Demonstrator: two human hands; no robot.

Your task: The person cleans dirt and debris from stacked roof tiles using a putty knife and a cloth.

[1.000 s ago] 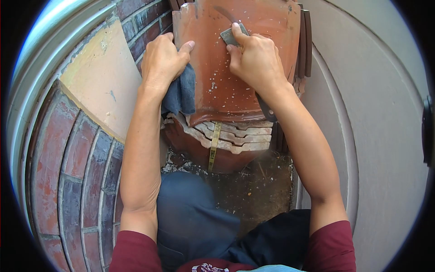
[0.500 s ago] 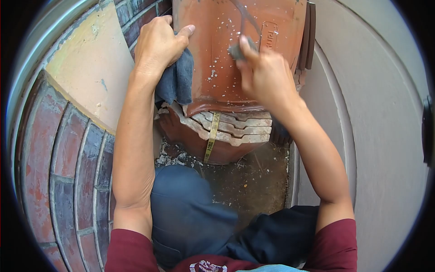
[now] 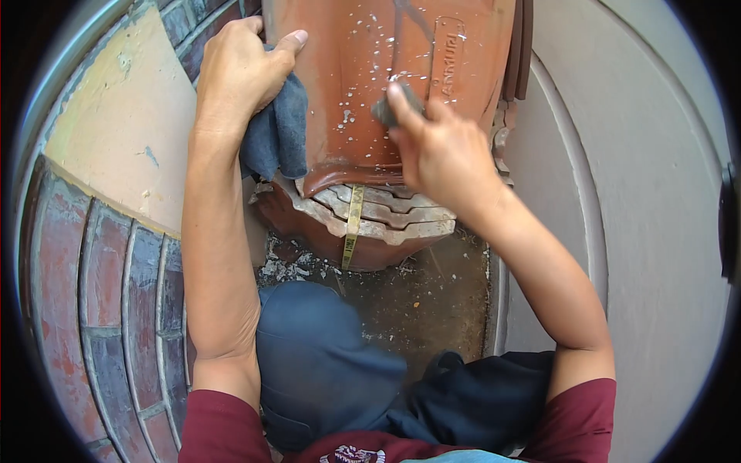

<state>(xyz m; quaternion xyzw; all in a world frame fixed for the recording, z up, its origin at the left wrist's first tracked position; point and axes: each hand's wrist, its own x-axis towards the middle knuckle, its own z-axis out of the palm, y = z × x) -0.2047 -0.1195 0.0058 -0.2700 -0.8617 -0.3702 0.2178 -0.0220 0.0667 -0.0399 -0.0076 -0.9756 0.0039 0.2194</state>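
Note:
An orange-brown clay roof tile (image 3: 332,92), spattered with white specks and embossed with lettering, leans on top of a stack of tiles (image 3: 401,228). My left hand (image 3: 243,77) is closed around the tile's left edge, thumb on its face. From the same hand hangs a dark blue-grey cloth (image 3: 278,135). My right hand (image 3: 448,154) pinches a small grey pad or block (image 3: 397,106) against the tile's face, left of the lettering. The fingers are slightly blurred, and the pad's exact kind cannot be made out.
A yellow printed band (image 3: 353,228) wraps the stack. At left stand a brick wall (image 3: 108,285) and a cream slab (image 3: 116,131); a beige panel (image 3: 641,193) curves along the right. Pale crumbs (image 3: 289,266) lie on the dirty floor (image 3: 409,309) before my knees.
The pad in my right hand has moved down and left over the tile. The tile and my left hand appear shifted left in view. More of the lettering shows.

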